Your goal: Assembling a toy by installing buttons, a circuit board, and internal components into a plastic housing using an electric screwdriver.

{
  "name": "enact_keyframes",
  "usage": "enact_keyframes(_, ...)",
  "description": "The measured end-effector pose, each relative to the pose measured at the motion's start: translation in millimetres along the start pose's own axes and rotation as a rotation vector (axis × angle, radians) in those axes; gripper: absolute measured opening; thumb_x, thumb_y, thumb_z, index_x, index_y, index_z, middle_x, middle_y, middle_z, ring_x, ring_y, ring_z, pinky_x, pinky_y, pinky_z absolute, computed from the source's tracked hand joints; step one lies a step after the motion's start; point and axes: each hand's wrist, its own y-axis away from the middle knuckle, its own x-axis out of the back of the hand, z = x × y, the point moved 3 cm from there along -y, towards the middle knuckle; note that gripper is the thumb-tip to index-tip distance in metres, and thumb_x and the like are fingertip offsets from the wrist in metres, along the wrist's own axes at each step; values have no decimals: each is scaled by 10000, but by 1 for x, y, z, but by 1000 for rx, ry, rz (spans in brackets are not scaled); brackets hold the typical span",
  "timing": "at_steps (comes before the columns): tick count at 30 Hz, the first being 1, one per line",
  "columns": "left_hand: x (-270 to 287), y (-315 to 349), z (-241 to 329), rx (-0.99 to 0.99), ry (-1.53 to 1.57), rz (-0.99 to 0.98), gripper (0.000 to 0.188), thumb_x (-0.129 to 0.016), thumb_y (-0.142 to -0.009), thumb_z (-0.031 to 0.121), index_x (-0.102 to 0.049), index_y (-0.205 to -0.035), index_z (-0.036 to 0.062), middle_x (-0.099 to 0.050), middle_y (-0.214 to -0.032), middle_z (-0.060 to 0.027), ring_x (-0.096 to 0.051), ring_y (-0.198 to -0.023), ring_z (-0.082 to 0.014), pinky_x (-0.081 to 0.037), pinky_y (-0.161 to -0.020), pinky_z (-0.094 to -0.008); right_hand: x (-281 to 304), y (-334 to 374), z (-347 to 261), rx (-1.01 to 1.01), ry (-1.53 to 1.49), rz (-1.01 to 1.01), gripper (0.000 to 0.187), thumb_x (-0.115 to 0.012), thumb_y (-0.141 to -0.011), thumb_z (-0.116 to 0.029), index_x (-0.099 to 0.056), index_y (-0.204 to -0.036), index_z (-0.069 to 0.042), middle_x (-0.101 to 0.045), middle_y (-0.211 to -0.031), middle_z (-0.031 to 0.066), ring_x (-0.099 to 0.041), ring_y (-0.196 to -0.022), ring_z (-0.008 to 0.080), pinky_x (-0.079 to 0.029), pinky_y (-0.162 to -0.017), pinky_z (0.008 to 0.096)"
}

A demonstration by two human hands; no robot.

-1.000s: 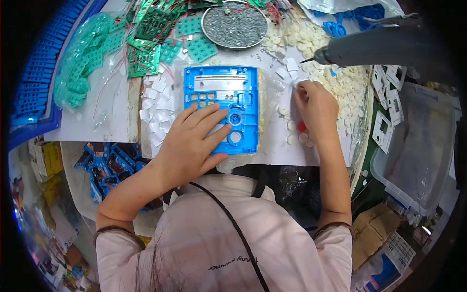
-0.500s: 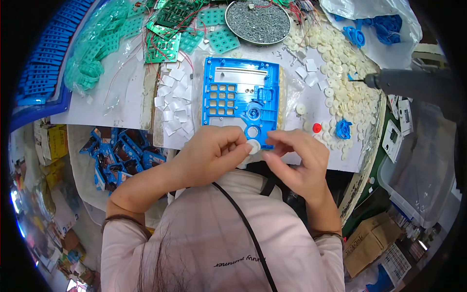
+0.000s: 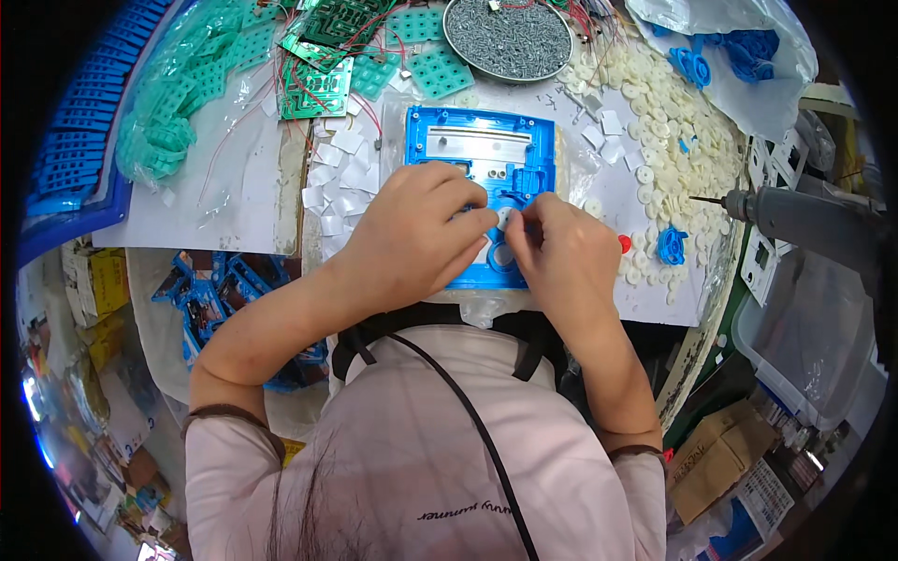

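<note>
A cluttered white worktable (image 3: 215, 201) holds a blue plastic housing (image 3: 477, 159); left hand (image 3: 416, 234) and right hand (image 3: 561, 252) meet over it, fingertips pinching a small white button (image 3: 503, 219)

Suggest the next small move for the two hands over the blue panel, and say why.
Probably press the small white disc down into the blue panel: the left hand and right hand pinch it together just above a round opening that looks unfilled.
</note>
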Motion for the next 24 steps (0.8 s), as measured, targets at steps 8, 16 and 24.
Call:
enact_keyframes(8, -5, 0, 1, -36, -90, -44, 315, -737, -773, 100, -707, -1087, 95, -627, -1094, -88, -564, -1090, -328, -461, -913, -453, -1, -2, 2, 28, 58, -29, 185, -740, -837, -190, -602, -792, -76, -623, -638, 104, -634, -568, 304, -484, -513, 410)
enact_keyframes(16, -2, -3, 4, -30, -141, -87, 322, -739, -766, 106, -706, -1087, 101, -619, -1107, -84, -556, -1096, -322, -458, -917, -453, 7, -18, 12, -114, -237, -200, 252, -786, -818, -188, -576, -762, -60, -612, -613, 91, -604, -523, 251, -466, -508, 353)
enact_keyframes(24, 1, -7, 7, 16, -85, -107, 294, -736, -781, 105, -697, -1073, 104, -607, -1074, -86, -563, -1062, -324, -455, -895, -441, 114, -13, 86, 65, -633, 678, 100, -694, -897, -12, -616, -957, -34, -605, -824, 51, -579, -751, 95, -480, -664, 243)
